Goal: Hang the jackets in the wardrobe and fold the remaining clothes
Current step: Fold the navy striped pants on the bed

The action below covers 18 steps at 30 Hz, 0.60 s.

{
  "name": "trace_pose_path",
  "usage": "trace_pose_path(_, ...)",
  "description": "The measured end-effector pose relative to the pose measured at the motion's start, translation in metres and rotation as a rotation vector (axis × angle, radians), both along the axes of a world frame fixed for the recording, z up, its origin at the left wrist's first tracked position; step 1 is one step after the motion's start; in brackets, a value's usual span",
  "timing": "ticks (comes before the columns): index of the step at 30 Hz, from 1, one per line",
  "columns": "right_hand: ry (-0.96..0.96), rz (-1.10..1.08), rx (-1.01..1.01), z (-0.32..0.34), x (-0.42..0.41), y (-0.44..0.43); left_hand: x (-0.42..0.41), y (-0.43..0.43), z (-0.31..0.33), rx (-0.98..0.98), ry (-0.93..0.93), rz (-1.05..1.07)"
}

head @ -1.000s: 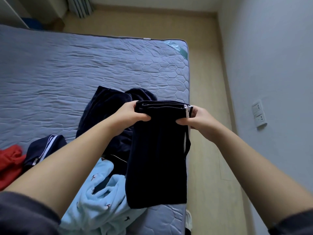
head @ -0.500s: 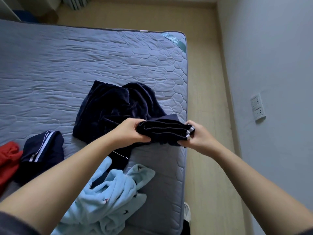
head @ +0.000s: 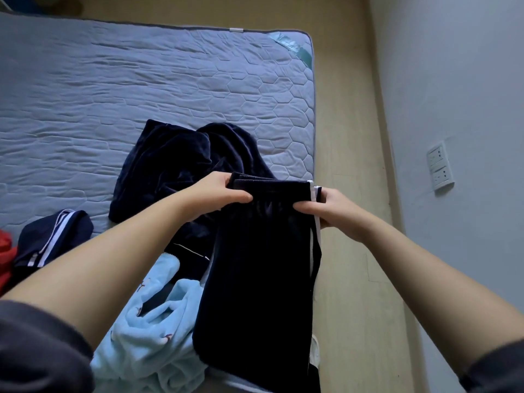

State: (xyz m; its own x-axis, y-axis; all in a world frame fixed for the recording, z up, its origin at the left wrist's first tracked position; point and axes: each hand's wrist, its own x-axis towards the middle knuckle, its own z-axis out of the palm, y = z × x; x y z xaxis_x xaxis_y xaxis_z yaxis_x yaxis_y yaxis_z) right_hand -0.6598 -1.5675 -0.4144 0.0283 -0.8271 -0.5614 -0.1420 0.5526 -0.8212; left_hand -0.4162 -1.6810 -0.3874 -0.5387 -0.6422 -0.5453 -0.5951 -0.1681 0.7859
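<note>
**First onlooker:** What is being held up there, at the right side of the mattress (head: pixel 141 80)?

**Second onlooker:** Navy trousers (head: pixel 261 279) with a white stripe down one side. They are held by the top fold above the mattress's near right corner, and the rest hangs straight down.

**First onlooker:** And the hands?

**Second onlooker:** The left hand (head: pixel 218 194) grips the left end of the fold, thumb on the near face and fingers curled over the far side. The right hand (head: pixel 329 208) pinches the right end by the stripe, thumb pressed to the front and fingers tucked behind. Both are closed firmly on the cloth.

**First onlooker:** What else lies on the mattress?

**Second onlooker:** A dark velvet garment (head: pixel 175 171) lies crumpled near the mattress's right edge, just beyond the hands. A pale blue fleece (head: pixel 153 336) with small printed figures is bunched at the near edge, partly behind the hanging trousers. Toward the mattress's near left sits a folded navy garment (head: pixel 54 234) with white stripes, and a red garment (head: pixel 4 256) lies just beside it.

**First onlooker:** And off the mattress?

**Second onlooker:** A wooden floor (head: pixel 348 137) runs along its right side, up to a grey wall with two sockets (head: pixel 440 165).
</note>
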Motion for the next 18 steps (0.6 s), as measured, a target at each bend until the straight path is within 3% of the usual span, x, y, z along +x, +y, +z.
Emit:
trace_pose_path(5, 0.243, -0.054, 0.016, -0.113, -0.010, -0.048, -0.029, -0.037, -0.104, -0.258, -0.262, -0.083)
trace_pose_path(8, 0.411, -0.102, -0.025, -0.169, -0.006, -0.056, -0.042, -0.039, -0.155, -0.432, -0.327, -0.095)
trace_pose_path(10, 0.411, -0.137, -0.078, -0.198, 0.000, -0.044, -0.039, -0.028, -0.182, -0.533, -0.349, -0.114)
trace_pose_path(13, 0.516, -0.119, -0.249, -0.224, 0.008, -0.012, -0.021, 0.002, -0.208, -0.776, -0.333, -0.234)
trace_pose_path(18, 1.005, 0.231, -0.678, -0.245, 0.027, 0.058, 0.028, 0.071, -0.232, -1.160, -0.298, -0.709)
